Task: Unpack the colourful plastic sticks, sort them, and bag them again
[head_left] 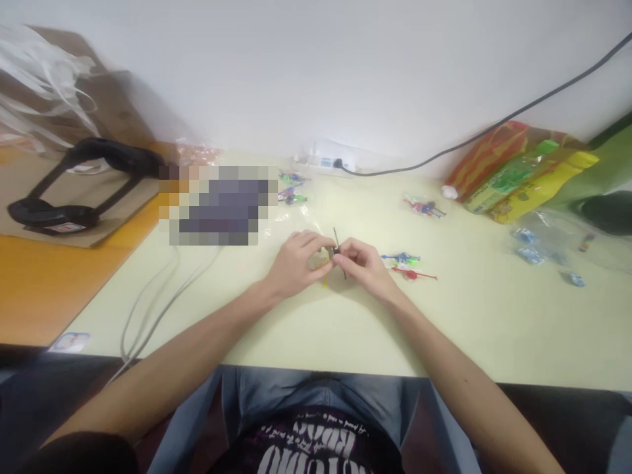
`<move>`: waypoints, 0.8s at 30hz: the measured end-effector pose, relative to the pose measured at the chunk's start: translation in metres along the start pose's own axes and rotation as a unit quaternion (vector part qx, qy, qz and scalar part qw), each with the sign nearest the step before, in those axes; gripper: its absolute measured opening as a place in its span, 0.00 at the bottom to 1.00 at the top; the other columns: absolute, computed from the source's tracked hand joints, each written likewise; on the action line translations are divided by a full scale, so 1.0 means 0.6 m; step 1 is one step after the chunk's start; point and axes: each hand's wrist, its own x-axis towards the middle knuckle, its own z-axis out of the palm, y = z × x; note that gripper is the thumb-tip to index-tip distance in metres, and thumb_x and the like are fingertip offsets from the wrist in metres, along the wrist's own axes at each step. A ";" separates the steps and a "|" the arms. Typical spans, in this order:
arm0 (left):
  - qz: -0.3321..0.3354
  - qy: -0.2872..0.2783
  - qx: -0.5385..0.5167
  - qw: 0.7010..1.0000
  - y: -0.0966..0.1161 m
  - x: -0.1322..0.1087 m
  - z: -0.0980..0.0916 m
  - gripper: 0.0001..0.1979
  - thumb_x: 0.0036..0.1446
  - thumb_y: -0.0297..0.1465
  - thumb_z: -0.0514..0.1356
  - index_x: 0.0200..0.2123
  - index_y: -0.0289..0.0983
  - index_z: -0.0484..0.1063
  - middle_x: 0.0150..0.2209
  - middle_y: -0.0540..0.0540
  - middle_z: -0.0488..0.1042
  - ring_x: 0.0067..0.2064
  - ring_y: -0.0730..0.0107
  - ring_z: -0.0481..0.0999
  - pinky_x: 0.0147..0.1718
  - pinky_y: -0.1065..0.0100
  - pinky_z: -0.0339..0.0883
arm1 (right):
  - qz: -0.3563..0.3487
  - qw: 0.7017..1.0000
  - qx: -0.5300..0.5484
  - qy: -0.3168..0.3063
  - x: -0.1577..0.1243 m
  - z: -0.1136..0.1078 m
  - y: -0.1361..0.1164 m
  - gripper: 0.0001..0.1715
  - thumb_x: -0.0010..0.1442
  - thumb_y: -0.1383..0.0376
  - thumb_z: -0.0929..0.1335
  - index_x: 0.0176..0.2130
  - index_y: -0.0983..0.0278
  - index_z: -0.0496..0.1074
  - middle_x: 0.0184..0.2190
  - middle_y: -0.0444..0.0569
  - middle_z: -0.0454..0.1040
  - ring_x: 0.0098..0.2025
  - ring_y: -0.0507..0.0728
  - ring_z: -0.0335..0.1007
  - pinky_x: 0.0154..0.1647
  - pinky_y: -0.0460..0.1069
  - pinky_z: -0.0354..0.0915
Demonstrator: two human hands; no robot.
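Note:
My left hand (295,261) and my right hand (364,263) meet over the middle of the pale yellow table (316,329). Both pinch one small toy piece (336,251) between their fingertips; it has a thin dark rod standing up and down and a yellow part showing under my left fingers. Just right of my right hand lie a small blue toy (401,257) and a red one (413,273) flat on the table.
More small coloured toys lie further back (292,186) and back right (424,208). Colourful snack bags (523,172) stand at the right. A power strip (326,160) with a black cable sits by the wall. A black strap (74,187) rests on cardboard, left. Grey cables (153,309) trail off the front edge.

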 end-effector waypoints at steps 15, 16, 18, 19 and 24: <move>-0.014 0.011 0.013 1.000 -0.008 0.003 -0.001 0.10 0.65 0.41 0.61 0.38 0.40 0.74 0.35 0.49 0.80 0.40 0.66 0.77 0.44 0.61 0.62 | -0.074 0.976 -0.204 -0.007 -0.011 -0.010 0.005 0.13 0.66 0.57 0.68 0.34 0.63 0.72 0.26 0.43 0.70 0.26 0.51 0.59 0.29 0.47 0.57; -0.014 0.011 0.013 1.000 -0.009 0.004 -0.002 0.10 0.65 0.41 0.62 0.38 0.40 0.74 0.35 0.49 0.80 0.41 0.66 0.77 0.44 0.61 0.62 | -0.072 0.976 -0.205 -0.005 -0.010 -0.010 0.005 0.13 0.66 0.56 0.68 0.34 0.63 0.72 0.26 0.43 0.70 0.26 0.51 0.59 0.29 0.47 0.57; -0.013 0.012 0.013 1.000 -0.009 0.004 -0.003 0.10 0.65 0.41 0.62 0.38 0.40 0.74 0.35 0.49 0.80 0.40 0.65 0.77 0.44 0.61 0.62 | -0.071 0.975 -0.212 -0.003 -0.010 -0.011 0.005 0.15 0.67 0.55 0.67 0.34 0.62 0.72 0.26 0.44 0.70 0.26 0.52 0.59 0.29 0.48 0.57; -0.012 0.013 0.011 1.000 -0.010 0.004 -0.003 0.10 0.65 0.41 0.61 0.38 0.40 0.74 0.35 0.49 0.80 0.40 0.65 0.78 0.44 0.61 0.63 | -0.073 0.973 -0.219 -0.003 -0.009 -0.013 0.004 0.15 0.68 0.55 0.66 0.34 0.62 0.72 0.26 0.44 0.69 0.26 0.52 0.59 0.29 0.48 0.57; -0.011 0.011 0.001 1.000 -0.010 0.006 -0.002 0.11 0.64 0.41 0.62 0.36 0.40 0.74 0.35 0.49 0.80 0.40 0.66 0.78 0.45 0.61 0.64 | -0.110 0.949 -0.296 0.009 -0.014 -0.015 -0.001 0.14 0.70 0.59 0.62 0.34 0.60 0.70 0.26 0.45 0.69 0.27 0.53 0.61 0.32 0.49 0.57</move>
